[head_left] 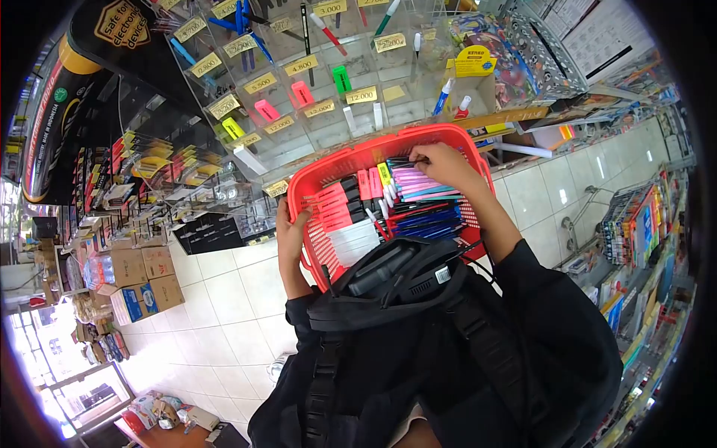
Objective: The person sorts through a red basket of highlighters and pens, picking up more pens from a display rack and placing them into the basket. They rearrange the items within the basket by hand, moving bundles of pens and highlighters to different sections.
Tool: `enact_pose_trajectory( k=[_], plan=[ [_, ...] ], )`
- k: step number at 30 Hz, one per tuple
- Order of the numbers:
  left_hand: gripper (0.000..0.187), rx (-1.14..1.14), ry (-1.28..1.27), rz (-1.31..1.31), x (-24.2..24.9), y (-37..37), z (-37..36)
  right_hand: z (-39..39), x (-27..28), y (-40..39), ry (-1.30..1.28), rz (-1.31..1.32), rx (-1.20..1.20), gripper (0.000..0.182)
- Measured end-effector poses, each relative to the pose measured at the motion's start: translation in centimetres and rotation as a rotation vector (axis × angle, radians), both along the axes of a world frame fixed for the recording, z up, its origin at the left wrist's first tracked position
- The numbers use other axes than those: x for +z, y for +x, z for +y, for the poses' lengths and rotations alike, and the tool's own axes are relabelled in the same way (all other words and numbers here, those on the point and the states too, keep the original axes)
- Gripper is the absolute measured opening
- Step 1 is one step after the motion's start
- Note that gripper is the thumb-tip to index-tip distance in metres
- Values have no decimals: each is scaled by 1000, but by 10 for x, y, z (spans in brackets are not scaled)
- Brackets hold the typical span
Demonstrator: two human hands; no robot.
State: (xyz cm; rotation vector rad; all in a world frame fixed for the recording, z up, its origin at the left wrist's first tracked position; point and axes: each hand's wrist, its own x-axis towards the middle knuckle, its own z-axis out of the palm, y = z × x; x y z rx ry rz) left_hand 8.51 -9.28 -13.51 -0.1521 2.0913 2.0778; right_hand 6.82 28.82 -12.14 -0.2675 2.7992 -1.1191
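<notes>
A red plastic basket point(388, 138) full of stationery is held in front of my body. My left hand point(291, 226) grips its left rim, thumb on the inside and fingers outside. Inside the basket my right hand point(437, 164) bends its fingers down over the top end of the pink and purple pens point(418, 183); whether it pinches one is too small to tell. Dark blue pens point(426, 222) lie below them. Pink boxes point(334, 207), white boxes point(353, 241) and a yellow highlighter point(385, 174) fill the left and middle.
Beyond the basket stands a clear display rack point(299, 97) with price tags, pens and highlighters. Cardboard boxes point(146, 276) sit on the tiled floor at left. A wire rack point(627, 216) of books is at right. A black bag point(396, 276) hangs on my chest.
</notes>
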Motion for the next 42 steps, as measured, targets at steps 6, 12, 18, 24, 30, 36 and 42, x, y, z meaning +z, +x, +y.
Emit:
enact_pose_trajectory(
  k=[6,12,18,24,30,36,42],
  plan=[
    [32,-3,68,-27,-3,-1,-1,0,-7,0,146,77,-70,17],
    [38,-18,64,17,-10,0,-4,-2,-8,0,130,-16,-81,17],
    [45,-16,32,18,-6,0,-3,-2,-19,3,111,-16,-110,16],
    [35,0,36,11,0,1,1,2,-24,3,77,18,-92,16],
    [27,12,42,13,0,2,1,2,-22,6,68,23,-60,18],
    [26,2,36,26,2,2,1,-8,47,-11,-71,-158,166,25],
    [27,14,60,27,1,3,1,-3,148,-48,-12,-173,320,35]
  ],
)
